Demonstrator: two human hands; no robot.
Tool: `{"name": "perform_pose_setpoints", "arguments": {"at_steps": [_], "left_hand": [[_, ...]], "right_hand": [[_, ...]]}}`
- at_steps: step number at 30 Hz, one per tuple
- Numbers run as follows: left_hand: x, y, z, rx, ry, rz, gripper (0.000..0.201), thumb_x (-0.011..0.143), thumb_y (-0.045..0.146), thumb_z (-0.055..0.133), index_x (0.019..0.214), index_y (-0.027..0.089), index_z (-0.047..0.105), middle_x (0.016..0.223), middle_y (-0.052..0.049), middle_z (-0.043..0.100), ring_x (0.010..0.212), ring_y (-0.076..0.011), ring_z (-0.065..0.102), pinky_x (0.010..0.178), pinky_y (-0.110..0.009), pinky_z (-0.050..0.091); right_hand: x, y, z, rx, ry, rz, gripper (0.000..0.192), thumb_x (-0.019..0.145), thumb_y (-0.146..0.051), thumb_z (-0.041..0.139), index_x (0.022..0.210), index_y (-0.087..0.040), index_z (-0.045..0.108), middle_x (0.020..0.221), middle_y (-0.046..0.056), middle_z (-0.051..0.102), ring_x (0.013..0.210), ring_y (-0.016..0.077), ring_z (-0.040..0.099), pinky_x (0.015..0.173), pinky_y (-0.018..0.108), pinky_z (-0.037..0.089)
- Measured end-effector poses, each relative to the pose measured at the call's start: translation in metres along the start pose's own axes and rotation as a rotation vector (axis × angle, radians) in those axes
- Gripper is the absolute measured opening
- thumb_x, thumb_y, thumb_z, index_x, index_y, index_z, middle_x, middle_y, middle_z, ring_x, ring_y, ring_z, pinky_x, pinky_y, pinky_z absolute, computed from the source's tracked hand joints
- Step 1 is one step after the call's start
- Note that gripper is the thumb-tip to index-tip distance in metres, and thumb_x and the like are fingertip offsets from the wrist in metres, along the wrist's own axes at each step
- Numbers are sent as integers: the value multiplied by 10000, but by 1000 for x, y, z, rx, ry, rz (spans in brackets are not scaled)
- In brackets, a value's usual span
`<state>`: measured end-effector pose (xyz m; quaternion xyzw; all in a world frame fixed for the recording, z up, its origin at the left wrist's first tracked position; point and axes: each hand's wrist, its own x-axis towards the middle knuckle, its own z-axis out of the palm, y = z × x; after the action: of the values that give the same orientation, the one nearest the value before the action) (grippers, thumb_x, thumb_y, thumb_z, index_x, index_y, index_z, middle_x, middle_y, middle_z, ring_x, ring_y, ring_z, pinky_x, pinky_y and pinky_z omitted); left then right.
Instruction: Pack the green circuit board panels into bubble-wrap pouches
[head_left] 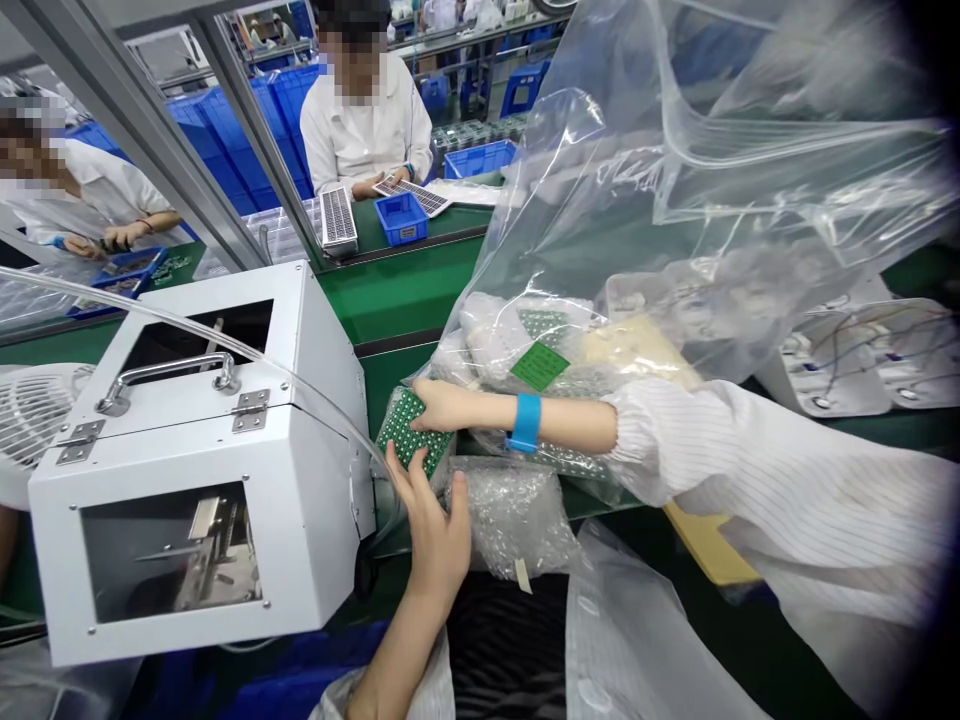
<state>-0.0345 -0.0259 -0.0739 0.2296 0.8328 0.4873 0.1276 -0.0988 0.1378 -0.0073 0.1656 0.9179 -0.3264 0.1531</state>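
Note:
A green circuit board panel (411, 428) with many small light spots lies between my two hands, beside a white machine. My right hand (444, 405), wearing a blue wrist strap (526, 422), reaches in from the right and grips the panel at its right side; some fingertips are hidden. From below comes my left hand (433, 525), fingers stretched and thumb apart, its fingertips at the panel's lower edge. Clear plastic wrap shows around the panel. Just right of my left hand lies a bubble-wrap bag (514, 515).
The white machine (322, 500) with a hinged lid stands close on the left, a clear tube (300, 385) crossing it. A large clear plastic bag (570, 200) with a green label (540, 366) fills the right. White housings (832, 370) with wires sit beyond. Two co-workers sit opposite.

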Motion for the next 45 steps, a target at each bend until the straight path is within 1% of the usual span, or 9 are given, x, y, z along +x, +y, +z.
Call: {"name": "perform_pose_setpoints", "arguments": {"at_steps": [5,12,16,20,23,25,33,40,45], "left_hand": [[2,3,-4,-3,-5,-27,519,984,440,427,1430,236,259,1620,-133,-86,1516,-289,-28,1212,-544,176],[24,27,-14,28,65,22,678,995,471,374,1513,137,89,1589,-224,168,1486,-294,188,1207,-540,208],[31,47,-15,135,101,104,741,978,487,403,1537,119,83,1613,-232,102,1502,-359,84,1189,-618,150],[53,49,-3,-91,284,155,671,976,404,459,1517,176,135,1572,-207,252,1467,-290,242,1184,-533,222],[76,34,10,-407,580,178,455,939,344,495,1330,156,359,1290,-190,550,1204,-237,543,1069,-439,391],[86,21,16,-499,637,119,328,931,308,474,1221,176,399,1116,-142,622,974,-200,627,926,-387,478],[90,4,14,-571,631,-33,119,860,286,526,841,180,577,700,1,616,689,-149,598,699,-277,470],[84,9,19,-535,684,-38,172,831,283,555,690,185,540,667,31,548,648,-122,538,658,-249,436],[85,7,24,-536,719,1,96,801,240,569,879,191,540,819,5,583,779,-142,583,751,-274,471]], "right_hand": [[-14,36,7,354,181,-67,207,752,-249,728,780,-148,550,728,18,626,683,177,609,593,273,464],[-47,65,52,794,611,-131,236,866,-392,568,961,-212,448,895,30,631,817,181,632,720,308,513],[-51,64,81,865,751,-134,232,872,-396,610,898,-224,455,801,-8,578,759,164,574,698,288,465],[-46,58,103,882,781,-173,195,890,-371,608,933,-223,488,798,-18,560,745,156,544,691,284,444],[-37,57,116,873,782,-188,162,894,-336,609,936,-224,501,775,-22,540,723,155,525,670,287,433],[-34,59,120,861,768,-205,138,900,-318,603,944,-223,512,803,-12,557,746,161,541,686,297,445],[-43,51,112,841,691,-341,558,898,-308,639,1342,-260,304,1291,96,553,1199,214,553,995,391,477],[-34,49,118,805,771,-368,250,946,-279,545,1171,-268,438,1144,69,548,1124,206,545,999,406,457],[-37,52,116,788,748,-412,243,915,-282,584,1111,-260,442,1165,79,533,1185,218,520,1033,417,443]]}}
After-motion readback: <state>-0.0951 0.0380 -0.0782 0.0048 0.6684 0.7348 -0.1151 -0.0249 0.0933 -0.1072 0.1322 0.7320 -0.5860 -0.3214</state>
